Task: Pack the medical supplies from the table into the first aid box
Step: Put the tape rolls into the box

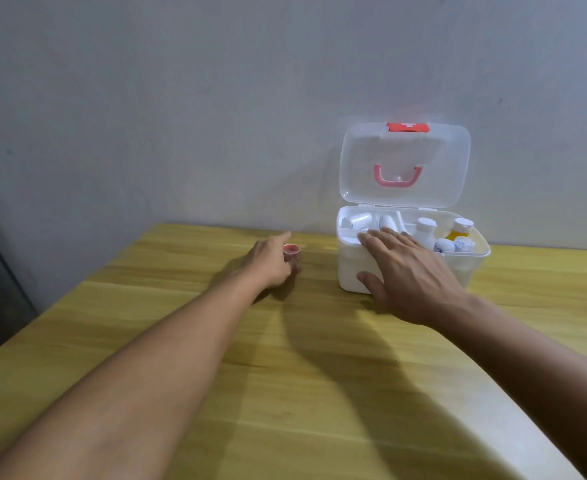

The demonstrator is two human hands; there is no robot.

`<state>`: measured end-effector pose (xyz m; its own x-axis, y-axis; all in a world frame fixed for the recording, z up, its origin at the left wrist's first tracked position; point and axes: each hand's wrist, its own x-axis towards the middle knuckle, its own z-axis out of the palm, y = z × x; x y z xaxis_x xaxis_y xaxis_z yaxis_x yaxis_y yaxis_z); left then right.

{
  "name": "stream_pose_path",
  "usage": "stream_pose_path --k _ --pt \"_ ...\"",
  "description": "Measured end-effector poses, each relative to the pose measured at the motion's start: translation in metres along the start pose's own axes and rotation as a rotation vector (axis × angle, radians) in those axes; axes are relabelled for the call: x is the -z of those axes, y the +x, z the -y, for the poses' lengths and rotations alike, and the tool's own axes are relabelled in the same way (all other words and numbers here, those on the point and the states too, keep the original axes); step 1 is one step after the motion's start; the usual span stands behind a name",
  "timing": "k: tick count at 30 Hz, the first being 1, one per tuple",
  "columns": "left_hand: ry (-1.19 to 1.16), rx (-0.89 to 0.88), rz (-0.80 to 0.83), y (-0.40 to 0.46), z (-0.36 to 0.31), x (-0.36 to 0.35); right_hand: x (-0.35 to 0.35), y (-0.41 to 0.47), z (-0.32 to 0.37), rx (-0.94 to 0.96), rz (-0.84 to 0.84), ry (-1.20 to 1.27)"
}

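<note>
A white first aid box (349,271) stands at the back right of the wooden table with its clear lid (403,164) raised. Inside it I see white bottles (423,230), an amber bottle with a white cap (460,230) and wrapped rolls (453,244). My right hand (410,275) lies flat on the box's front wall and rim, fingers spread. Left of the box, my left hand (271,261) curls around a small red-capped container (291,252) near the table's far edge.
The yellow wooden table (285,358) stretches toward me, and its right edge curves away at the lower right. A grey wall stands right behind the table and box. A dark object is at the far left, beside the table.
</note>
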<state>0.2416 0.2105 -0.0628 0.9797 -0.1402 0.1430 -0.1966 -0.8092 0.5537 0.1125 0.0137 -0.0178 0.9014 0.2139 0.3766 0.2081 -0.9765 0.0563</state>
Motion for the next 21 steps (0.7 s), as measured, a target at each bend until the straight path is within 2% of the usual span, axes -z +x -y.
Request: stream_pose_path --k 8,14,17,21 --pt "-0.018 -0.082 -0.108 0.005 -0.013 -0.01 -0.002 -0.015 -0.014 0.025 -0.095 0.042" --pt "-0.203 -0.258 -0.187 0.002 -0.052 0.021 -0.003 -0.025 -0.026 0.016 -0.17 0.081" --pt "-0.28 -0.347 -0.073 -0.007 -0.086 0.039 -0.003 -0.029 -0.028 0.017 -0.198 0.1" --pt "-0.212 -0.396 0.168 -0.015 -0.114 0.039 0.0 -0.034 -0.03 0.013 -0.228 0.12"
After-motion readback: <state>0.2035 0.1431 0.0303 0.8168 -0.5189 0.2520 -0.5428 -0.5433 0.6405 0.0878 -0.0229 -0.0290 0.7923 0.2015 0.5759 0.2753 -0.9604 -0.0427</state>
